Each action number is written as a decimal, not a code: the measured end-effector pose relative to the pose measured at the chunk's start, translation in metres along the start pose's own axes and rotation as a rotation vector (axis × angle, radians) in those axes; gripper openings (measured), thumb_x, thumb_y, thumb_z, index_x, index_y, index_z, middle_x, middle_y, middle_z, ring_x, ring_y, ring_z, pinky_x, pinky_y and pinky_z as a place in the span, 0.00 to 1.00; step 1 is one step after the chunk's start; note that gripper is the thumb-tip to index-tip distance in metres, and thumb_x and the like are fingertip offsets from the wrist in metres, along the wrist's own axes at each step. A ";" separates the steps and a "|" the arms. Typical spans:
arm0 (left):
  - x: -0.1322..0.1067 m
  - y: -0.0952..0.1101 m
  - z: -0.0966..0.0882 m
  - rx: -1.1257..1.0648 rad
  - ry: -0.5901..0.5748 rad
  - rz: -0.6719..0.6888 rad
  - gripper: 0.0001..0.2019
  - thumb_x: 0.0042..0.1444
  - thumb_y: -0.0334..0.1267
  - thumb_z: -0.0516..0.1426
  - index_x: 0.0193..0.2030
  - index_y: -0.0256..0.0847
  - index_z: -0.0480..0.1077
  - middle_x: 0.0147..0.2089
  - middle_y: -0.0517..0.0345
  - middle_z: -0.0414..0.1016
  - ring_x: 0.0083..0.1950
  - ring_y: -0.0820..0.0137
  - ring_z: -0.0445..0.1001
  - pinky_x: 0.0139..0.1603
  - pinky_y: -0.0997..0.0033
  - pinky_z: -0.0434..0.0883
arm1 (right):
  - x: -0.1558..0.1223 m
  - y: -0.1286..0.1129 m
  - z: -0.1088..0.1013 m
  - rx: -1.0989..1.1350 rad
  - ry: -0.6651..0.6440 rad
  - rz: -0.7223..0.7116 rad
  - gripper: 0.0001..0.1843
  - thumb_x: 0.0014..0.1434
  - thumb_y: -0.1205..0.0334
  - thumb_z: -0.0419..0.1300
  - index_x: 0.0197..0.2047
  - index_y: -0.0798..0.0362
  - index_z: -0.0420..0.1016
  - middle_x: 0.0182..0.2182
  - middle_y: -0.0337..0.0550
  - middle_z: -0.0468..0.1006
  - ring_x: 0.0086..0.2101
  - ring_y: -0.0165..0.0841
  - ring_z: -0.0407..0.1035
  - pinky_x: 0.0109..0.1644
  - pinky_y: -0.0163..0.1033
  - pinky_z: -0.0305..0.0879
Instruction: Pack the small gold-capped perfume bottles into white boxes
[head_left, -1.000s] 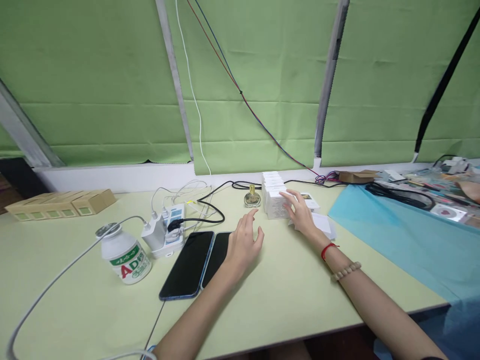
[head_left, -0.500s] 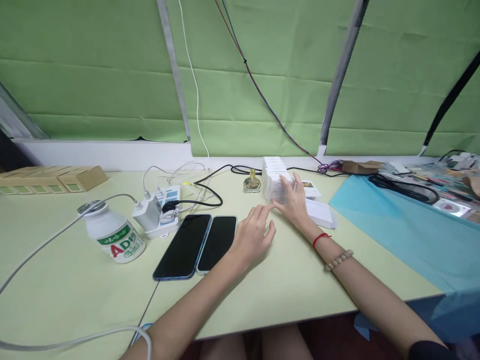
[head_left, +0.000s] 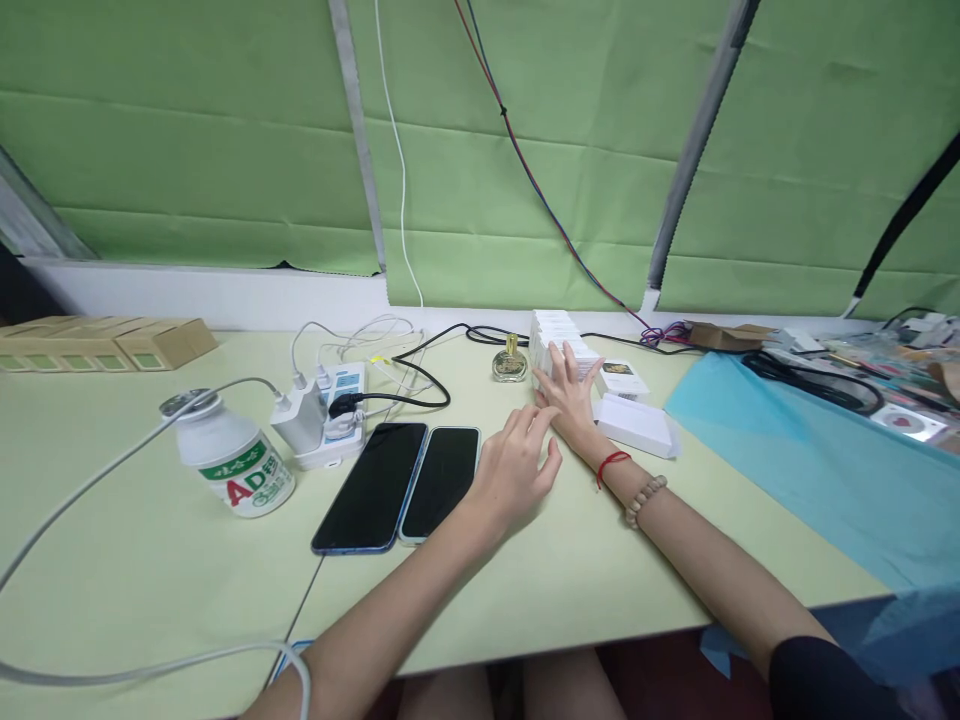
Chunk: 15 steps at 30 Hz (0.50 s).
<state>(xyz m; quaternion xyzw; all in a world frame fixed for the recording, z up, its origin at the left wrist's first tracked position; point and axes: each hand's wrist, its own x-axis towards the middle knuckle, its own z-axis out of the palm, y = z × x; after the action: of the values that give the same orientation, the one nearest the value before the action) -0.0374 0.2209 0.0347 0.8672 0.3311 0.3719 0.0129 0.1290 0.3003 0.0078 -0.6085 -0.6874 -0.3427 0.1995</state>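
A row of thin white boxes [head_left: 550,328] stands packed together near the back of the table. My right hand [head_left: 568,393] lies against the front of this row, fingers spread over it. Beside it my left hand [head_left: 517,462] hovers or rests above the table, fingers loosely bent and apart, with nothing visible in it. To the right of my right hand lie an open white box [head_left: 637,425] and a white card-like box with a dark picture [head_left: 621,378]. A small glass perfume bottle [head_left: 510,362] with a gold cap stands left of the row.
Two phones [head_left: 371,490] lie left of my left hand. A white power strip [head_left: 341,410] with chargers and cables stands behind them, near a white bottle [head_left: 232,460]. Brown boxes [head_left: 161,345] line the far left. Blue sheeting [head_left: 810,450] covers the right side.
My right hand has shifted left and flattened against the front of the white boxes, fingers spread. My left hand stays nearly in place. The view has moved slightly.
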 end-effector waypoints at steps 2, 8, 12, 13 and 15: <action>0.000 0.000 0.001 0.006 0.001 0.003 0.14 0.58 0.33 0.46 0.52 0.41 0.60 0.45 0.58 0.67 0.47 0.71 0.67 0.33 0.73 0.65 | 0.000 0.000 -0.003 0.016 -0.028 0.026 0.17 0.60 0.65 0.50 0.51 0.52 0.69 0.64 0.51 0.43 0.63 0.46 0.31 0.53 0.70 0.14; -0.001 -0.002 0.004 0.018 -0.006 0.002 0.14 0.58 0.33 0.46 0.51 0.41 0.60 0.45 0.58 0.67 0.46 0.71 0.67 0.33 0.74 0.64 | 0.002 -0.002 -0.006 0.007 -0.085 0.115 0.18 0.57 0.65 0.55 0.51 0.49 0.69 0.64 0.51 0.42 0.63 0.47 0.34 0.53 0.73 0.20; -0.002 -0.003 0.005 0.025 0.005 0.011 0.13 0.58 0.33 0.46 0.50 0.42 0.60 0.44 0.59 0.67 0.45 0.72 0.67 0.32 0.74 0.64 | 0.003 -0.002 -0.005 0.008 -0.076 0.145 0.18 0.57 0.66 0.54 0.51 0.49 0.70 0.63 0.51 0.44 0.62 0.47 0.35 0.53 0.72 0.22; -0.002 -0.003 0.005 0.026 0.007 0.013 0.13 0.58 0.33 0.46 0.50 0.42 0.60 0.44 0.59 0.67 0.45 0.72 0.67 0.32 0.74 0.64 | 0.003 -0.002 -0.004 0.010 -0.071 0.149 0.18 0.57 0.66 0.54 0.50 0.49 0.70 0.63 0.51 0.44 0.62 0.47 0.36 0.53 0.72 0.23; -0.002 -0.003 0.005 0.027 0.008 0.015 0.13 0.58 0.33 0.47 0.50 0.42 0.60 0.44 0.59 0.67 0.45 0.72 0.67 0.32 0.74 0.64 | 0.003 0.000 -0.004 0.020 -0.058 0.142 0.17 0.56 0.65 0.55 0.50 0.49 0.71 0.63 0.52 0.45 0.62 0.47 0.37 0.54 0.71 0.24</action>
<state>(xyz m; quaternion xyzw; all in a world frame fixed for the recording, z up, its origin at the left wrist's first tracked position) -0.0367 0.2235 0.0285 0.8682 0.3297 0.3708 -0.0029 0.1276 0.2993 0.0123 -0.6634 -0.6514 -0.3029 0.2093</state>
